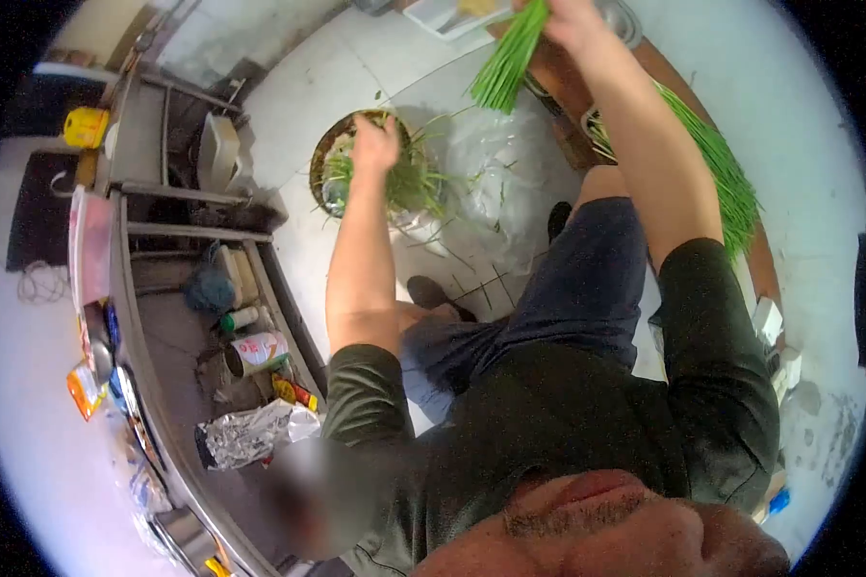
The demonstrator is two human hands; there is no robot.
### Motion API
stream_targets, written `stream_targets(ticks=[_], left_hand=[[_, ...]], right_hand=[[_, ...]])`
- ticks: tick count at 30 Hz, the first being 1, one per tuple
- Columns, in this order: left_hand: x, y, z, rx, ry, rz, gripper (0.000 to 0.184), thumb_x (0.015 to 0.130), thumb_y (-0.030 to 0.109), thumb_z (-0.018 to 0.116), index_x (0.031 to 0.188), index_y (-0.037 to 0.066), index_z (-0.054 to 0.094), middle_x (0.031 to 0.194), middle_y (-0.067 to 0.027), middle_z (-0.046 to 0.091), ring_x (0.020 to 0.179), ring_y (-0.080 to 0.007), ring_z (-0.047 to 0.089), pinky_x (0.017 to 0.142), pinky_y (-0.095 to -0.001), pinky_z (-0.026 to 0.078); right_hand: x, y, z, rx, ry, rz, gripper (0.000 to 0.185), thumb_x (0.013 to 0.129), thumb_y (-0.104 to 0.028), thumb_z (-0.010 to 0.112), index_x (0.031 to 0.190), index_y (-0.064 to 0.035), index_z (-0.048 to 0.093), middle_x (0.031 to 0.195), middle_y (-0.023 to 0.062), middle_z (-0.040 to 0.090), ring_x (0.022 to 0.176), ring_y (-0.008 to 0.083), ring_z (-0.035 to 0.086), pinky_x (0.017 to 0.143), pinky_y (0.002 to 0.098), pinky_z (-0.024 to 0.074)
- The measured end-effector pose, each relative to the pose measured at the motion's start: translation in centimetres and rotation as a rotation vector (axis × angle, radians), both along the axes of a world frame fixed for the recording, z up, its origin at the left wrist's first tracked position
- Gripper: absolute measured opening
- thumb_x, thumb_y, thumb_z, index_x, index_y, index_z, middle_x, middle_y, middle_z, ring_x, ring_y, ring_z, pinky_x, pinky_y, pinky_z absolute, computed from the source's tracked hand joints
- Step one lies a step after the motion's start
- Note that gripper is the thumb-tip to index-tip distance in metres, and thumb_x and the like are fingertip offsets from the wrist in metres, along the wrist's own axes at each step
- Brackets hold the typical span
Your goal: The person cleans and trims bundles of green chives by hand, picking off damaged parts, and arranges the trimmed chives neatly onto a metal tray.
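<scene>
My left hand point(375, 146) is over a round bin point(315, 173) of green and pale plant scraps point(409, 183). Its fingers look spread, with nothing clearly held, though slight blur softens them. Farther up on the right, my right hand point(573, 21) is closed around a bunch of garlic chives point(512, 62), their cut-looking ends hanging down to the left. A larger pile of garlic chives point(726, 183) lies on the brown wooden surface point(762, 260) beside my right arm. Loose green strands droop over the bin's edge.
Clear plastic sheeting point(496, 197) lies on the tiled floor with stray leaves. At left stands a metal shelf point(178, 471) with a can point(257, 353), crumpled foil point(255, 435) and packets. A white tray point(447, 14) and a metal bowl point(623, 21) are at the top.
</scene>
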State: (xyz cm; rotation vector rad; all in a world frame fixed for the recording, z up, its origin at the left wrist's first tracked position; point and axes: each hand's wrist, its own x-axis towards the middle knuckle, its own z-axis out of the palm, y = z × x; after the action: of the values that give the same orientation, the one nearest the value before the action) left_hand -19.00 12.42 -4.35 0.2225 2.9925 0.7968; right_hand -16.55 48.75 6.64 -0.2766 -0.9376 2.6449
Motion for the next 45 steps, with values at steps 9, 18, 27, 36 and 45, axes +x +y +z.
stream_targets(ticks=[9, 18, 27, 36, 45], left_hand=[[-3.3, -2.3, -6.4, -0.459, 0.066, -0.157, 0.069, 0.093, 0.057, 0.048, 0.134, 0.002, 0.051, 0.144, -0.0217, 0.045, 0.133, -0.0379, 0.044, 0.111, -0.05, 0.033], [4.8, -6.2, -6.3, 0.109, -0.1, -0.22, 0.044, 0.094, 0.035, 0.061, 0.105, -0.006, 0.067, 0.089, -0.021, 0.07, 0.084, -0.0313, 0.068, 0.077, -0.0378, 0.05], [9.3, -6.6, -4.3, 0.214, -0.083, -0.171, 0.03, 0.094, 0.024, 0.063, 0.107, -0.003, 0.066, 0.099, -0.0159, 0.069, 0.091, -0.0223, 0.065, 0.083, -0.0331, 0.049], [13.1, -6.3, -2.3, 0.249, -0.197, -0.18, 0.027, 0.093, 0.018, 0.065, 0.107, -0.005, 0.065, 0.092, -0.0131, 0.069, 0.084, -0.0172, 0.064, 0.078, -0.0309, 0.051], [13.3, -4.8, -2.3, 0.22, -0.225, -0.194, 0.029, 0.095, 0.018, 0.064, 0.111, -0.006, 0.063, 0.096, -0.0116, 0.069, 0.087, -0.0152, 0.064, 0.082, -0.0286, 0.051]], right_hand=[[15.6, 17.3, 4.1, 0.262, -0.098, -0.368, 0.02, 0.094, -0.028, 0.064, 0.083, -0.0133, 0.055, 0.062, 0.0025, 0.05, 0.055, 0.0194, 0.049, 0.052, 0.0349, 0.0434], [30.3, 22.7, 5.1, 1.546, -1.041, -0.395, 0.024, 0.089, -0.027, 0.066, 0.081, -0.0042, 0.062, 0.064, 0.0018, 0.056, 0.052, 0.0141, 0.051, 0.049, 0.0327, 0.0449], [23.6, 28.2, -12.1, 2.173, -1.08, 0.056, 0.043, 0.089, -0.041, 0.064, 0.106, -0.0007, 0.062, 0.093, 0.0227, 0.069, 0.088, 0.04, 0.066, 0.081, 0.0488, 0.0513], [21.0, 19.8, -17.8, 2.194, -1.144, -0.178, 0.058, 0.089, -0.056, 0.06, 0.12, -0.0073, 0.055, 0.116, 0.0194, 0.064, 0.109, 0.0369, 0.061, 0.088, 0.0504, 0.0515], [21.5, 17.2, -18.2, 2.193, -1.15, -0.494, 0.065, 0.089, -0.061, 0.053, 0.125, -0.0075, 0.059, 0.123, 0.022, 0.059, 0.119, 0.0359, 0.054, 0.101, 0.0514, 0.0403]])
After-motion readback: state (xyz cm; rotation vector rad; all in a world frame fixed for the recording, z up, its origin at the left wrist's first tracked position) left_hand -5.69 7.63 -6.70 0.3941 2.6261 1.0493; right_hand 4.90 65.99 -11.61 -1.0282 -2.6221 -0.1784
